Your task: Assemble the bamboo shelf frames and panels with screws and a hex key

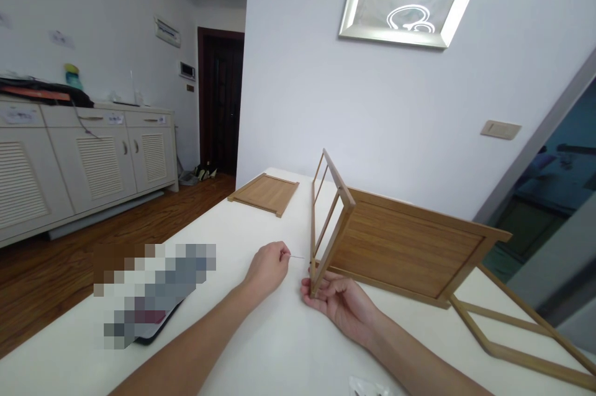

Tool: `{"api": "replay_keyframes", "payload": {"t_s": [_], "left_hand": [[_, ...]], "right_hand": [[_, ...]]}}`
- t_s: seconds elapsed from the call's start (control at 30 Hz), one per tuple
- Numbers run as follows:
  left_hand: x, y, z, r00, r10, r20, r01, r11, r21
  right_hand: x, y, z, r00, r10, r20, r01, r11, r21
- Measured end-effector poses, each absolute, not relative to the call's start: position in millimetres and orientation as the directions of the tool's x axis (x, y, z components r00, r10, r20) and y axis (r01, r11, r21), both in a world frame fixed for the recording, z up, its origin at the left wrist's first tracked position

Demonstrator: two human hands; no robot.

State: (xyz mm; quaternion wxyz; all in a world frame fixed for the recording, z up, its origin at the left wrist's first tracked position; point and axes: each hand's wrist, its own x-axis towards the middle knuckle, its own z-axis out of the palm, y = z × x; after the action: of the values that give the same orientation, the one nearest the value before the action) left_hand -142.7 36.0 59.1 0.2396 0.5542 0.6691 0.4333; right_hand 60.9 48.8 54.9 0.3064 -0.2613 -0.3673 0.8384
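Observation:
My left hand [269, 267] is closed in a pinch on a thin metal rod [297, 257]. The rod's tip points right, toward the lower end of a slatted wooden frame [342, 222]; the end inside my fingers is hidden. My right hand [342, 301] grips the bottom corner of this frame from below, fingers wrapped around its lower end. The frame stands tilted on its narrow end. Right behind it a wooden panel [405, 247] rests on its long edge; whether the two are joined I cannot tell.
A smaller wooden panel [265, 193] lies flat at the far end of the white table [223, 346]. Another open wooden frame [516, 352] is at the right. A dark-edged flat object [161, 324], partly pixelated, lies left. A clear plastic bag [367, 387] sits at the near edge.

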Motion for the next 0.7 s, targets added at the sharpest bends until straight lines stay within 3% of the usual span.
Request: {"api": "replay_keyframes", "payload": {"t_s": [0.2, 0.7], "left_hand": [[-139, 42, 48, -0.215, 0.947, 0.237, 0.647, -0.044, 0.761], [-133, 46, 40, -0.184, 0.938, 0.294, 0.701, -0.085, 0.708]], "right_hand": [[61, 48, 57, -0.684, 0.702, -0.2, -0.323, -0.537, -0.779], [62, 46, 56, -0.686, 0.706, -0.176, -0.358, -0.538, -0.763]]}}
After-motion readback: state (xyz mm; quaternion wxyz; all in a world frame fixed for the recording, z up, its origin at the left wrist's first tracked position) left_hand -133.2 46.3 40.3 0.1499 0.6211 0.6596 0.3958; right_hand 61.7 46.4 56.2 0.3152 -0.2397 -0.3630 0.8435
